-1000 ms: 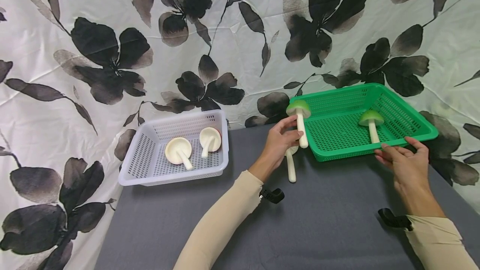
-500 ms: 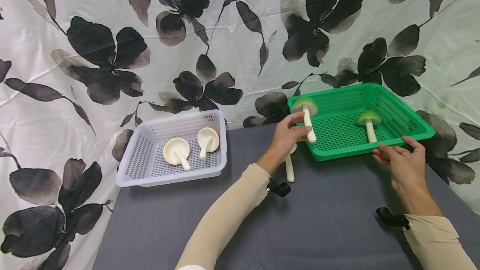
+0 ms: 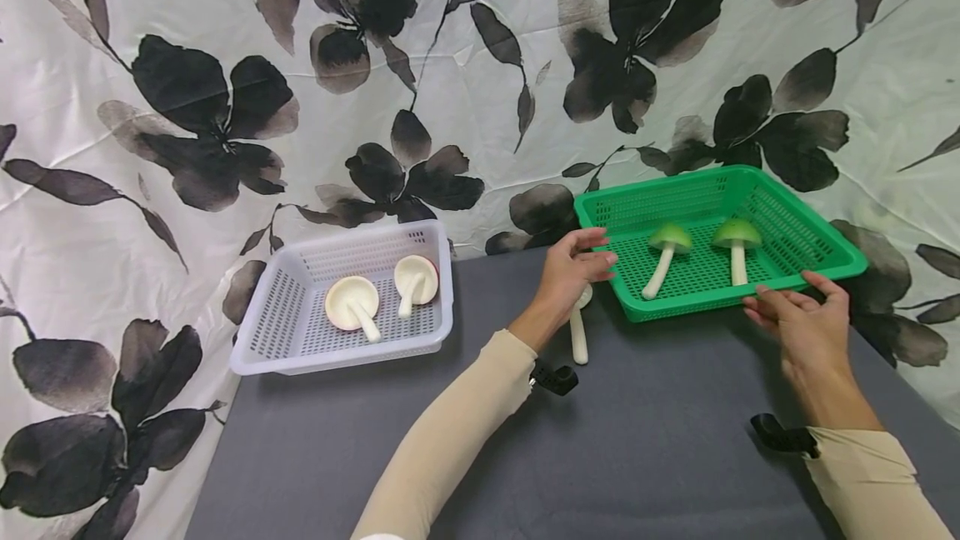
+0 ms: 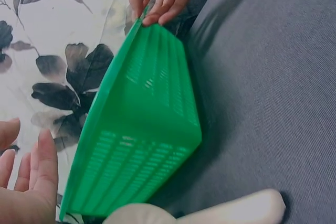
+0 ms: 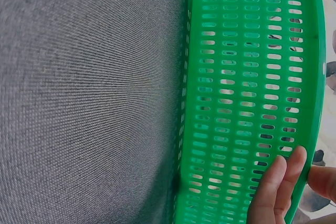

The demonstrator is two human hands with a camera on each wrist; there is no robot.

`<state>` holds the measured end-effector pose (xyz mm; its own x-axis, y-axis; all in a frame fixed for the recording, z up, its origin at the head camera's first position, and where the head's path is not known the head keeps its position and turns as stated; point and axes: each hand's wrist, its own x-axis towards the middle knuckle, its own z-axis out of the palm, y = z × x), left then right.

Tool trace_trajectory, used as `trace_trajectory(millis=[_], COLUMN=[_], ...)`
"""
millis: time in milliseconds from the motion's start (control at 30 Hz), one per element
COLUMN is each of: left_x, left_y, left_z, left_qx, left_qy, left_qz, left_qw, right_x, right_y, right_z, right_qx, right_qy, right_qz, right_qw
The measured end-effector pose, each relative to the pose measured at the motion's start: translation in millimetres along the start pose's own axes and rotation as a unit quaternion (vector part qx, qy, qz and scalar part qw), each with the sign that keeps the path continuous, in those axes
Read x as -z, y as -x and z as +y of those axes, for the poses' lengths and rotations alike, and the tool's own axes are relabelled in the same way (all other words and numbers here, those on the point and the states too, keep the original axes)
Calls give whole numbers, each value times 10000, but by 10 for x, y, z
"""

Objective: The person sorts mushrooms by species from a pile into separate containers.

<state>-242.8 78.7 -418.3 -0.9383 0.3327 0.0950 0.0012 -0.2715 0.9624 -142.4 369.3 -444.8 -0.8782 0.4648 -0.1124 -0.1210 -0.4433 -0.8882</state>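
Observation:
In the head view two toy mushrooms with green caps lie in the green basket [image 3: 705, 302], the left mushroom [image 3: 660, 261] beside the right mushroom [image 3: 737, 250]. My left hand [image 3: 566, 273] holds nothing, its fingers apart, just off the basket's left end; the left wrist view shows the same gap. Beneath that hand a third mushroom [image 3: 578, 336] lies on the table, its white stem toward me and its cap mostly hidden. At the basket's near right side my right hand [image 3: 806, 323] pinches the rim, with fingers [image 5: 275, 177] on the outer wall and thumb over the edge.
A white basket [image 3: 337, 361] stands to the left, holding two mushrooms with their pale undersides up, the larger mushroom [image 3: 352, 304] and the smaller mushroom [image 3: 416, 280]. Behind the grey-covered table [image 3: 622, 457] hangs a floral cloth [image 3: 480, 107].
My left hand moved right over the green basket's left end with a green-capped mushroom, then let it go. That mushroom now lies inside the basket. The right hand stays at the rim.

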Motion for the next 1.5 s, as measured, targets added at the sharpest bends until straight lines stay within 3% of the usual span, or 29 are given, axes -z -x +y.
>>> trace_trajectory(millis=[433,900,1500], left_x=[320,603,783], left_y=[107,286,483], left_z=[-32,-218,-410], left_qx=[29,292,578], left_qy=[51,97,-1], left_qz=[398,600,654], left_qw=[9992,9977,9962], right_x=[-7,-14,-18], right_y=[-18,-32,-41], right_z=[-19,2,12], right_qx=[-83,-12,-26], right_qy=[1,66,87], right_qz=[-32,43,62], right_qw=[10000,10000,9999])
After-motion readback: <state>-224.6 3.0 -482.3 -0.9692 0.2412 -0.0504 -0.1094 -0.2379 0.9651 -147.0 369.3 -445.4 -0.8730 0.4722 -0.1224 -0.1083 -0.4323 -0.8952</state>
